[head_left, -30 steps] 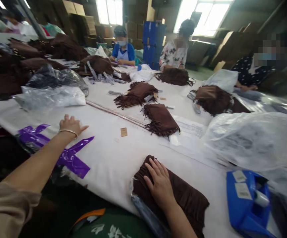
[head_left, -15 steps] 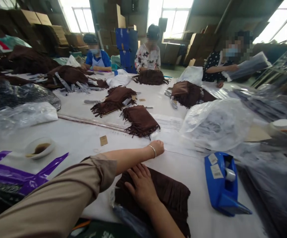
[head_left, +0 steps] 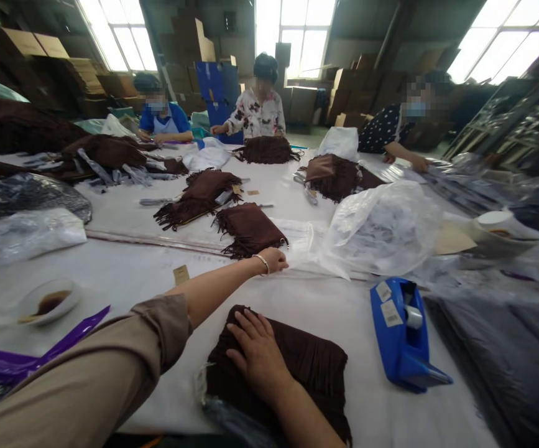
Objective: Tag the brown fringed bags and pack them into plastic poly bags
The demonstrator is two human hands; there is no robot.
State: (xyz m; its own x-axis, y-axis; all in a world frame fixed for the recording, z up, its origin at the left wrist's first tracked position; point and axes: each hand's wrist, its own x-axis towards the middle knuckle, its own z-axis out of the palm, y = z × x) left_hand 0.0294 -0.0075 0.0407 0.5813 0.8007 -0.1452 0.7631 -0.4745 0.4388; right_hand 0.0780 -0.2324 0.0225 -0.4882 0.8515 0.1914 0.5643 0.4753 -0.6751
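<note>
My right hand (head_left: pixel 256 356) lies flat, fingers spread, on a folded dark brown fringed cloth (head_left: pixel 311 367) at the near edge of the white table (head_left: pixel 157 280). The cloth partly sits in a clear bag whose edge shows at its left. My left arm crosses over it, and my left hand (head_left: pixel 276 258), a thin bracelet at the wrist, is curled shut on the edge of a thin clear plastic bag (head_left: pixel 303 244). That bag lies just right of another brown fringed piece (head_left: pixel 248 225).
A blue tape dispenser (head_left: pixel 402 339) stands right of the cloth, with a heap of clear bags (head_left: pixel 381 227) beyond it. On the left are a white bowl of brown liquid (head_left: pixel 48 302), purple strips (head_left: pixel 22 361) and a small tan tag (head_left: pixel 181 274). Three people (head_left: pixel 257 112) work across the table among more brown pieces.
My left arm has swung from the far left across to the right, and its hand has closed on the clear bag. My right hand has stayed flat on the brown cloth.
</note>
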